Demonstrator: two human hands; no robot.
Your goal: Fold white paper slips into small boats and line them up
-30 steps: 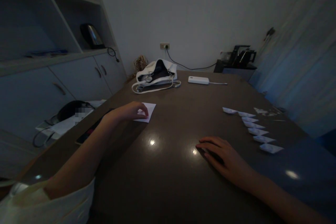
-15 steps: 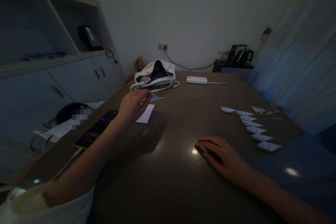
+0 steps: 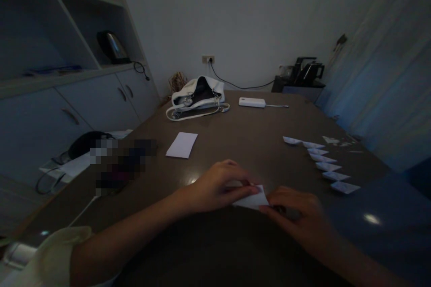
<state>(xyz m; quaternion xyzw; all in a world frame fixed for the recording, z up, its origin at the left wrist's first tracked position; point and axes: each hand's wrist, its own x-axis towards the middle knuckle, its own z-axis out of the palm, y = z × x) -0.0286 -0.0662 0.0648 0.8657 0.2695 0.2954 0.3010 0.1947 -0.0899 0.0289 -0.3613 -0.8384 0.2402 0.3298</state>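
Between my two hands, low over the near middle of the table, is a small white sheet of paper. My left hand pinches its upper edge between thumb and fingers. At its right corner my right hand closes thumb and forefinger on it. Farther back on the left lies a stack of white paper, apart from both hands. To the right, several small folded paper boats stand in a slanting row.
A white handbag lies open at the back, with a white power bank and its short cable to the right. Paper scraps lie near the right edge. A phone-like object, blurred out, is on the left with a white cable.
My left hand has lifted a sheet off the stack and carried it right and nearer to me. My right hand, earlier resting on the table, now grips the sheet too.
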